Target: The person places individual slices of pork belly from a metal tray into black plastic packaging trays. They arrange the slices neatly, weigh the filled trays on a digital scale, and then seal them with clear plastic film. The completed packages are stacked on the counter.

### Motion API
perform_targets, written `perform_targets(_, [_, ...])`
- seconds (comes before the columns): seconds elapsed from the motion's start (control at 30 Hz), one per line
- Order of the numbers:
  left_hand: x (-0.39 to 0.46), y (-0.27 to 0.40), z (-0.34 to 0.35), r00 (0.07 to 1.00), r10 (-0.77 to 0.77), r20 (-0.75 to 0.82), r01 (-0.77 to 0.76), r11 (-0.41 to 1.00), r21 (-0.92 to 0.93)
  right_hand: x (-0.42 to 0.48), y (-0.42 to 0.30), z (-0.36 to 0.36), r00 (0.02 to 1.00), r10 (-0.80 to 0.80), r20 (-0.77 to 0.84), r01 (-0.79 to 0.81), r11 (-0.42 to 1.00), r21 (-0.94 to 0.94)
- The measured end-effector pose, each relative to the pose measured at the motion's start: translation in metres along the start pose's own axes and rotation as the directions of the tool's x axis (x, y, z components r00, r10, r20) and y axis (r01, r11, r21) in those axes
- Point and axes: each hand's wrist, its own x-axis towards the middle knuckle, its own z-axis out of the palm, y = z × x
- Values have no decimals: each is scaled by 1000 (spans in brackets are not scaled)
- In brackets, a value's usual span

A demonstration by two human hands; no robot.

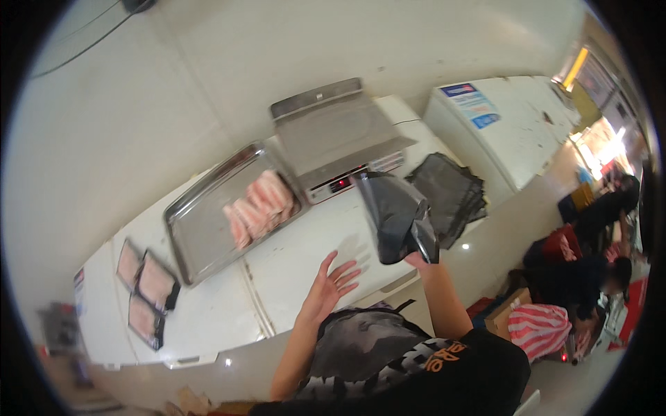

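Note:
My right hand (420, 259) is inside or behind a black plastic bag (395, 213), which hangs over it and hides most of the fingers. My left hand (333, 288) is held over the white surface with its fingers spread and nothing in it. Left of the bag, rolled slices of pink and white meat (263, 205) lie at the right end of a steel tray (195, 208). A digital scale (338, 130) with a steel platform stands behind the tray and bag. More flat black plastic bags (447, 192) lie stacked to the right.
Three black packs of pale meat (156, 281) lie on the white chest freezer's lid (208, 317) at the left. Another white chest freezer (510, 119) stands at the right. Co-workers (577, 281) are at the far right, near a red-and-white striped bag (541, 330) and a cardboard box (507, 314).

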Motion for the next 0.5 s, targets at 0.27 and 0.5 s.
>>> perform_targets(0.27, [-26,57,-73,884,279,-375,-345,931,-122,-25,120,-30,911,379,-162,-327,904,276])
perform_targets(0.5, [-75,102,-91,819,511,-260,-175,654,736,31,79,-97,636,665,-391,-756,637,-148])
